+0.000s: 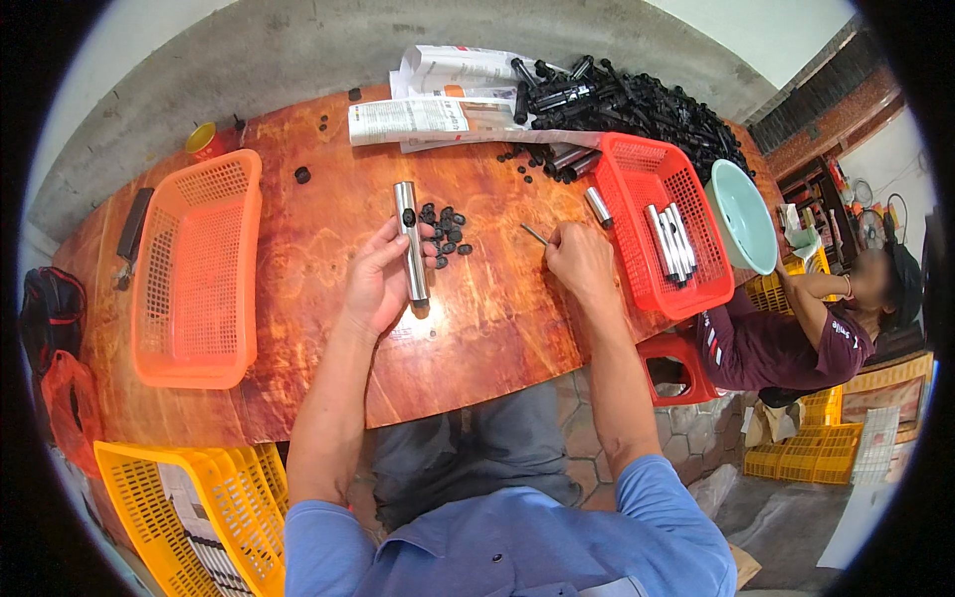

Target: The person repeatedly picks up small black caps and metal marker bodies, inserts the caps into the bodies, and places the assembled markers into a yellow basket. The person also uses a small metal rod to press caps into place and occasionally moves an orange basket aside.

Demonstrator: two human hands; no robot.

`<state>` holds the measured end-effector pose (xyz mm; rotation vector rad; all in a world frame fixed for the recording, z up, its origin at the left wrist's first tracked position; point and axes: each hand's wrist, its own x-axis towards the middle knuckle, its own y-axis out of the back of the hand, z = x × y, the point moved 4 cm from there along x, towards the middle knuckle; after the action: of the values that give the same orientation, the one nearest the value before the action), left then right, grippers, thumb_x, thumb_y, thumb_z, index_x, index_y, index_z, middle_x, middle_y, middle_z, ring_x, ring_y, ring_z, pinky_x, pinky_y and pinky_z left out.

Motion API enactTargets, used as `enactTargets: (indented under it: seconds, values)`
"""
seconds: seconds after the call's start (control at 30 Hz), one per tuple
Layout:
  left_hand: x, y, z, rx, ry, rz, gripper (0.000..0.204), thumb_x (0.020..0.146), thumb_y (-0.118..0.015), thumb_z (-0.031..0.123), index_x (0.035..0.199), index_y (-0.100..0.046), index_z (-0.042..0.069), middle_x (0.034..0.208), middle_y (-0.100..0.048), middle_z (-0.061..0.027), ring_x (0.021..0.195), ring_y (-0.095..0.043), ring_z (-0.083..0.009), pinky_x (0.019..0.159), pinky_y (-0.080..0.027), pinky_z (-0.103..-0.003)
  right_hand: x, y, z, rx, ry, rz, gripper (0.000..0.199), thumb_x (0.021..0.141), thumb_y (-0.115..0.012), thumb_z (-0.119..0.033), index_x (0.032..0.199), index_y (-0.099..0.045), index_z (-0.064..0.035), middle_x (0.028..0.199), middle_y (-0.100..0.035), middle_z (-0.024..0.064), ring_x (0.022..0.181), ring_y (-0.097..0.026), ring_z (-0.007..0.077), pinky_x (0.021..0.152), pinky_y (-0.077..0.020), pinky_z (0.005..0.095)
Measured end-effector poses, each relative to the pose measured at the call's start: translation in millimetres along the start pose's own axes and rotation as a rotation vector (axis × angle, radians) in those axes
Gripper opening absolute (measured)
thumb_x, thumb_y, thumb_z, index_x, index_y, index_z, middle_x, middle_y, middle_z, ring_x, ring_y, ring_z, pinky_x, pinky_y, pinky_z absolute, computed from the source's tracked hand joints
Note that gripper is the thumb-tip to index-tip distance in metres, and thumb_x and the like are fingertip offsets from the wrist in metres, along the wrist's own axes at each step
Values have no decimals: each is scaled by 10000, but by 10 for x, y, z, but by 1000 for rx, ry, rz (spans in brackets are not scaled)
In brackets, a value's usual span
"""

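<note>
My left hand [374,284] is closed around a shiny silver metal tube [415,267], held roughly upright over the table. A black oval piece sits at the tube's upper part, and its lower end is dark. Beside those fingers lies a small pile of black oval pieces [454,236]. My right hand [585,267] is closed in a fist farther right, with a thin metal rod [534,234] sticking out toward the left; the rest of the rod is hidden. Between that hand and the red basket [652,141] lies one silver tube [598,207].
Several silver tubes [674,242] lie in the red basket. Behind it, black tubular parts [637,104] are heaped by paper sheets [413,119]. A teal basin [746,224] stands far right, near a seated person [786,333]. An orange basket [249,269] is at left, yellow crates [129,458] below.
</note>
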<state>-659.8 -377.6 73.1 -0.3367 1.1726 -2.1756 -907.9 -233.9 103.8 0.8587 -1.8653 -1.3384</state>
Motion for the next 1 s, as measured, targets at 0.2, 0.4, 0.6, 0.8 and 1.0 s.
enactTargets:
  seconds: [0.2,0.4,0.6,0.8,1.0]
  values:
    - [-39,-115,-50,-1,54,-70,391,1021,-526,86,1403,-475,19,1143,-637,-128,957,-668,-224,837,-587,-370,-63,63,-220,1134,-165,-225,158,903,-718,-92,1024,-680,2,793,-704,40,646,-646,118,554,-492,255]
    - [-50,-177,-106,-15,85,-106,406,1006,-552,77,1398,-463,19,1128,-639,-125,961,-663,-218,832,-587,-381,-167,-20,-643,1459,-123,-280,202,941,-693,-64,1132,-660,-8,868,-695,20,669,-621,57,551,-471,183]
    - [-50,-191,-100,-19,83,-126,433,1009,-553,76,1424,-445,16,1139,-637,-135,971,-659,-221,859,-576,-379,-210,-106,-786,1533,-74,-400,256,962,-669,-91,1204,-662,-10,931,-712,26,731,-611,72,602,-460,205]
    - [-64,-194,-101,-40,79,-135,408,1021,-534,66,1416,-450,12,1144,-641,-144,970,-659,-218,860,-577,-372,-272,-27,-941,1696,-140,-377,251,956,-658,-85,1198,-637,-21,905,-693,41,718,-620,101,587,-447,213]
    - [-45,-159,-142,-58,106,-153,444,1034,-527,110,1460,-431,31,1152,-625,-137,966,-660,-223,843,-585,-363,-272,42,-855,1883,-132,-326,253,959,-632,-45,1210,-609,-24,937,-681,67,762,-653,133,634,-488,238]
